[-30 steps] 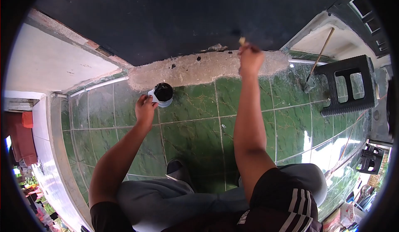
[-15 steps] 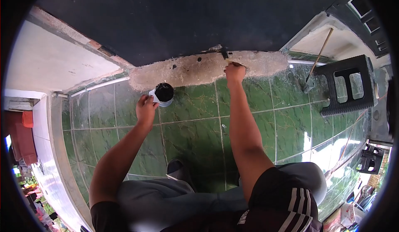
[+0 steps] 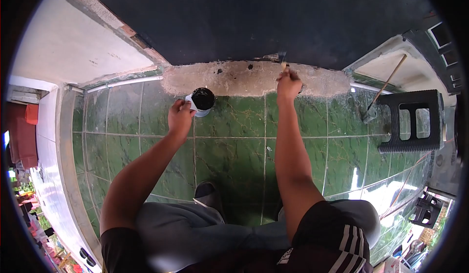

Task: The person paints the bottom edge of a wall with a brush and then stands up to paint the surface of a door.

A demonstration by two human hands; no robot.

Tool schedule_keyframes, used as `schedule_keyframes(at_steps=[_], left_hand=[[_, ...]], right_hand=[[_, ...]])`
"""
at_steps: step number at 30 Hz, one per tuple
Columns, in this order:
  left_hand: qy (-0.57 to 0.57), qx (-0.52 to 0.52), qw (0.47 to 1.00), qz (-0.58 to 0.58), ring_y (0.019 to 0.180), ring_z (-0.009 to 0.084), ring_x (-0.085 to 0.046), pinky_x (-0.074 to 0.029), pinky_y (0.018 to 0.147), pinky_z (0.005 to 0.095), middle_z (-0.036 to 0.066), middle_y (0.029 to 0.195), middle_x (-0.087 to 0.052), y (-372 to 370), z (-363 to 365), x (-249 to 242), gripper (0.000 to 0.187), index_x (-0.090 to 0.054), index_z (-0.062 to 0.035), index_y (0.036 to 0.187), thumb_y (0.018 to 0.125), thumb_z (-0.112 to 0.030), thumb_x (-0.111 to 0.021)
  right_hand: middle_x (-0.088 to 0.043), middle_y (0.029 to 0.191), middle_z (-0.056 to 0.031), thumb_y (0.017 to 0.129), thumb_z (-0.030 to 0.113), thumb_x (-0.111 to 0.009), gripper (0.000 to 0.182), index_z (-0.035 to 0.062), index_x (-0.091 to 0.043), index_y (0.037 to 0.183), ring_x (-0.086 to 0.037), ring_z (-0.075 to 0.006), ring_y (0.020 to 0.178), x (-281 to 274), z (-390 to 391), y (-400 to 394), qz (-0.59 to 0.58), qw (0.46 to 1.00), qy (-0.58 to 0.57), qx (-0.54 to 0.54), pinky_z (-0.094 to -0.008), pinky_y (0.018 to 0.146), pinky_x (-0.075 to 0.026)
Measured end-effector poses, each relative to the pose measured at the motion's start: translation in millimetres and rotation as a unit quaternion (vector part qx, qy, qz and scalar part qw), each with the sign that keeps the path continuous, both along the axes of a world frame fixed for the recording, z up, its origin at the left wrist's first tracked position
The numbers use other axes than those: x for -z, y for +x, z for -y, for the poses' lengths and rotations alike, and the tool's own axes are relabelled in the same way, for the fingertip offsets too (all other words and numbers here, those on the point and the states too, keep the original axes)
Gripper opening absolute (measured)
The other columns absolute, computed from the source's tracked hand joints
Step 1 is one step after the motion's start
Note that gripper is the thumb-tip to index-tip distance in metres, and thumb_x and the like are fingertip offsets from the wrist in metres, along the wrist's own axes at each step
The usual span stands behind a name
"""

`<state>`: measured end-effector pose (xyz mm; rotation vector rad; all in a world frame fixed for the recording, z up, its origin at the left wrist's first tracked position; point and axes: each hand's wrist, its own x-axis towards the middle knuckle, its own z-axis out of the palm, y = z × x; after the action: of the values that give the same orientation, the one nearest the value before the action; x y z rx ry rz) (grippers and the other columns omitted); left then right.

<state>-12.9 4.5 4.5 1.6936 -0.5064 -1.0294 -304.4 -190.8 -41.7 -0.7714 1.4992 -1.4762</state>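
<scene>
My left hand grips a small white container by its side, with black paint inside, held over the green floor tiles. In my right hand is a paintbrush, its dark bristles pointing away from me. The bristles lie over the lower edge of a large black panel, beside a scraped, unpainted patch. Below the panel runs a rough, bare cement strip with several dark spots.
A black plastic stool lies on its side at the right. Near it, a wooden stick leans with its lower end in a clear container. A white pipe runs along the left wall base. My shoe rests on the tiles.
The brush has moved slightly up the panel's lower edge, away from the cement strip. The whole view has shifted a little; my left hand still holds the paint container.
</scene>
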Motion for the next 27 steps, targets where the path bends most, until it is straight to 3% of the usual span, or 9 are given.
schedule_keyframes(at_steps=[3, 9, 12, 15, 17, 20, 23, 27], left_hand=[[-0.001, -0.005, 1.000, -0.005, 0.094, 0.0182, -0.065, -0.056, 0.085, 0.0328, 0.010, 0.107, -0.062, 1.6, -0.4, 2.2, 0.019, -0.057, 0.0019, 0.109, 0.099, -0.014, -0.055], [0.006, -0.006, 1.000, -0.011, 0.093, 0.0166, -0.064, -0.055, 0.086, 0.0317, 0.008, 0.105, -0.062, -0.3, 0.1, 5.1, 0.017, -0.058, 0.0001, 0.107, 0.099, -0.014, -0.055], [0.009, -0.001, 1.000, -0.006, 0.094, 0.0166, -0.065, -0.055, 0.086, 0.0315, 0.008, 0.105, -0.062, -0.9, 0.6, 5.3, 0.017, -0.058, 0.0000, 0.107, 0.099, -0.015, -0.055], [0.001, -0.007, 1.000, -0.006, 0.090, 0.0163, -0.064, -0.056, 0.082, 0.0304, 0.008, 0.101, -0.062, -2.7, 0.6, -2.3, 0.016, -0.059, 0.0001, 0.104, 0.098, -0.014, -0.056], [-0.023, -0.021, 0.999, -0.007, 0.083, 0.0158, -0.063, -0.057, 0.074, 0.0287, 0.008, 0.092, -0.060, -4.6, -2.1, -0.4, 0.015, -0.061, 0.0010, 0.098, 0.096, -0.014, -0.057], [-0.023, -0.013, 1.000, 0.002, 0.083, 0.0157, -0.063, -0.057, 0.074, 0.0287, 0.008, 0.092, -0.060, -3.0, -4.8, -0.2, 0.016, -0.061, 0.0009, 0.099, 0.096, -0.014, -0.057], [-0.011, -0.030, 0.999, -0.014, 0.083, 0.0154, -0.063, -0.057, 0.074, 0.0290, 0.007, 0.092, -0.060, -2.5, -3.4, -2.7, 0.016, -0.061, 0.0009, 0.098, 0.097, -0.015, -0.058], [-0.003, -0.021, 1.000, -0.002, 0.087, 0.0160, -0.064, -0.056, 0.077, 0.0294, 0.008, 0.097, -0.061, -1.7, -3.6, 1.7, 0.016, -0.059, 0.0007, 0.101, 0.097, -0.015, -0.057]], right_hand=[[-0.065, 0.072, -0.0080, 0.095, 0.012, -0.060, 0.018, -0.0038, -0.069, 0.099, -0.057, -0.0123, 0.060, 9.8, 1.0, -5.2, -0.076, 0.990, 0.114, -0.037, -0.0274, 0.054, -0.046], [-0.065, 0.077, -0.0067, 0.098, 0.012, -0.060, 0.021, -0.0052, -0.067, 0.106, -0.057, -0.0113, 0.060, -121.9, -11.5, 16.3, 0.043, 0.990, -0.127, -0.030, -0.0252, 0.054, -0.046], [-0.065, 0.079, -0.0061, 0.099, 0.012, -0.058, 0.021, -0.0044, -0.066, 0.109, -0.057, -0.0107, 0.063, -135.8, -18.7, 27.9, 0.085, 0.969, -0.232, 0.007, -0.0245, 0.057, -0.046], [-0.065, 0.077, -0.0061, 0.099, 0.012, -0.058, 0.020, -0.0041, -0.067, 0.108, -0.058, -0.0117, 0.061, -55.2, -6.6, 33.8, 0.043, 0.985, -0.164, -0.016, -0.0261, 0.055, -0.047], [-0.064, 0.073, -0.0059, 0.098, 0.012, -0.058, 0.020, -0.0047, -0.067, 0.103, -0.058, -0.0131, 0.057, 1.4, -2.0, 30.4, -0.044, 0.997, -0.021, -0.054, -0.0281, 0.053, -0.048], [-0.062, 0.069, -0.0058, 0.097, 0.012, -0.058, 0.019, -0.0053, -0.067, 0.100, -0.057, -0.0142, 0.054, 0.3, -3.7, 22.1, -0.090, 0.987, 0.106, -0.085, -0.0293, 0.050, -0.047], [-0.061, 0.067, -0.0057, 0.097, 0.010, -0.058, 0.018, -0.0046, -0.067, 0.097, -0.056, -0.0132, 0.053, -53.0, -0.3, 24.7, -0.023, 0.993, 0.059, -0.099, -0.0281, 0.049, -0.045], [-0.062, 0.073, -0.0050, 0.099, 0.008, -0.055, 0.015, -0.0025, -0.066, 0.100, -0.054, -0.0110, 0.056, -149.6, -17.4, 36.4, 0.050, 0.986, -0.160, -0.018, -0.0255, 0.050, -0.043]])
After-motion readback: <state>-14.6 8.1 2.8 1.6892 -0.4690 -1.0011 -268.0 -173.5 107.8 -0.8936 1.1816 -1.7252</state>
